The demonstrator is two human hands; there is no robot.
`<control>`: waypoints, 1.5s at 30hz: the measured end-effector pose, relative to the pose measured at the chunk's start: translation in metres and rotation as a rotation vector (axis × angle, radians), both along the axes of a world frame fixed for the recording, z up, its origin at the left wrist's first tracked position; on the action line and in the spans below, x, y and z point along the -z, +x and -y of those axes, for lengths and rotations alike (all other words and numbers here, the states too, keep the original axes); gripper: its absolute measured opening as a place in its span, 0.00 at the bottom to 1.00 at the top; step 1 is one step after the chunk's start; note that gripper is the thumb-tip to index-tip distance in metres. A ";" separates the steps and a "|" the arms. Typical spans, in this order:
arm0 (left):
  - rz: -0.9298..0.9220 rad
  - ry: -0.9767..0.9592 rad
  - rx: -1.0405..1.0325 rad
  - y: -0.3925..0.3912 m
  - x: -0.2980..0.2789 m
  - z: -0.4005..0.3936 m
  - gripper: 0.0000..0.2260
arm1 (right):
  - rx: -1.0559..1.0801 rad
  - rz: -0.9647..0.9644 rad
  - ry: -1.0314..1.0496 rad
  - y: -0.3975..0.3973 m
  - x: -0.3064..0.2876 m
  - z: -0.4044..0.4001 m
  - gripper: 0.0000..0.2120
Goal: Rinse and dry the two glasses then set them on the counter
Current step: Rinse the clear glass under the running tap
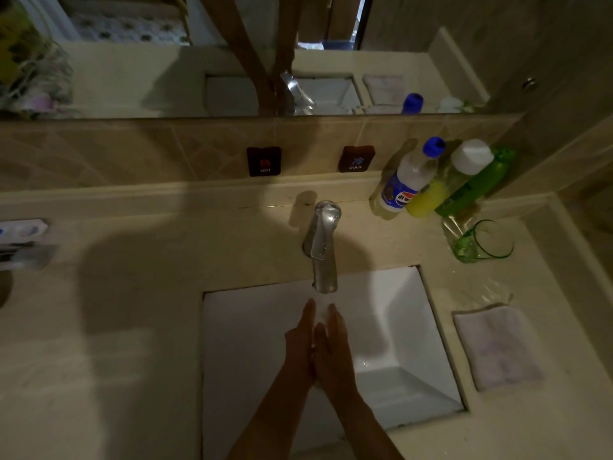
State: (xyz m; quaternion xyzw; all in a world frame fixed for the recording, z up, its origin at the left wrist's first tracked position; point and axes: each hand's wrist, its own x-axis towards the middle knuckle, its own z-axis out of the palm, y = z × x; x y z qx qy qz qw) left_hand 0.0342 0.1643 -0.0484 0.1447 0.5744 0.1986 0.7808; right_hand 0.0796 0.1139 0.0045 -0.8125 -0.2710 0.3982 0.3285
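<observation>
Left hand: I saw the left hand low in the centre of the frame, over the sink, fingers straight and pointing up the frame, holding nothing.
Right hand: the right hand was pressed palm to palm against the left one, fingers also straight and empty, its tips just under the tap's mouth.
Tap: the chrome tap stood above centre on the counter, its spout reaching over the sink's back edge; I could not tell whether water was running.
Green glass: one green glass stood on the counter at the right of the frame, beside the sink's upper right corner and just below the bottles.
Clear glass: a second, clear glass seemed to stand below the green one, touching the cloth's top edge; it was faint and I could barely make it out.
Cloth: a folded white cloth lay flat on the counter right of the sink.
Bottles: a blue-capped bottle, a white-capped yellow one and a green one were grouped against the back wall, upper right.
Wall labels: two dark tags, HOT and COLD, sat on the tiles above the tap.
</observation>
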 end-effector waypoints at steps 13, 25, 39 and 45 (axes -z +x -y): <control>0.145 0.117 0.121 0.010 -0.013 -0.001 0.26 | 0.242 -0.363 -0.007 0.037 0.009 -0.021 0.15; 0.090 0.017 0.043 0.010 -0.009 0.001 0.30 | 0.227 -0.323 -0.052 0.039 0.016 -0.015 0.19; -0.114 0.121 0.032 0.009 -0.001 -0.010 0.30 | 0.074 -0.249 0.056 0.013 0.013 0.000 0.19; 0.073 0.077 0.043 0.003 -0.010 -0.002 0.35 | 0.234 -0.469 -0.039 0.035 0.002 -0.015 0.19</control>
